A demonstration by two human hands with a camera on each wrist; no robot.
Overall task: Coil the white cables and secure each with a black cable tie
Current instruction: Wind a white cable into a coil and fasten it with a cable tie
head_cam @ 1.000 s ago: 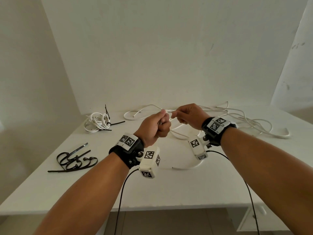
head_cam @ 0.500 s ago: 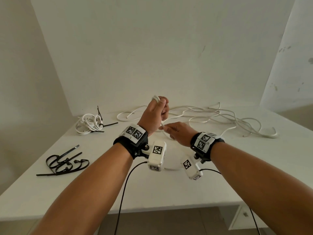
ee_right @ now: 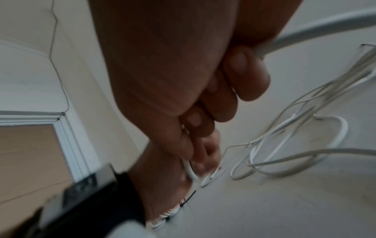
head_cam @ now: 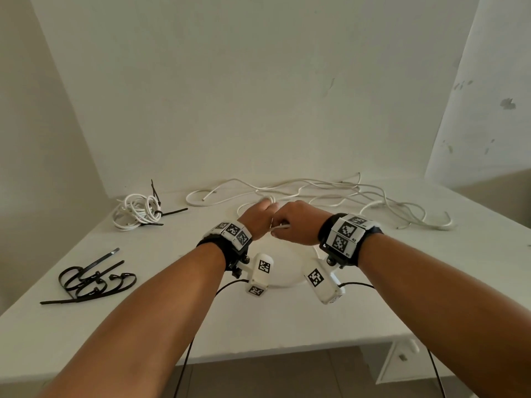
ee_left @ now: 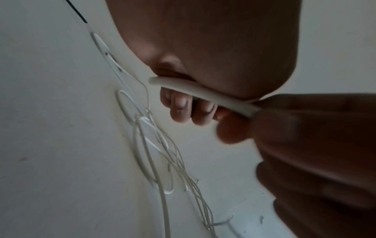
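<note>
Smooth plastic-sheathed white cable (ee_left: 203,95) — matt white table (head_cam: 287,326), glossy black cable ties (head_cam: 92,280).

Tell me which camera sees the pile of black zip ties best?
The head view. The loose black cable ties lie in plain sight on the white table, left of the left hand. The left wrist view shows none of that pile. Neither does the right wrist view.

Both forearms reach forward, their wrists wrapped in black bands, and the two hands meet knuckle to knuckle. The left hand (head_cam: 258,218) is closed in a fist with fingers curled under. The right hand (head_cam: 296,225) lies just beside it, thumb and fingers (ee_right: 244,77) curled and pinching inward toward the left.
</note>
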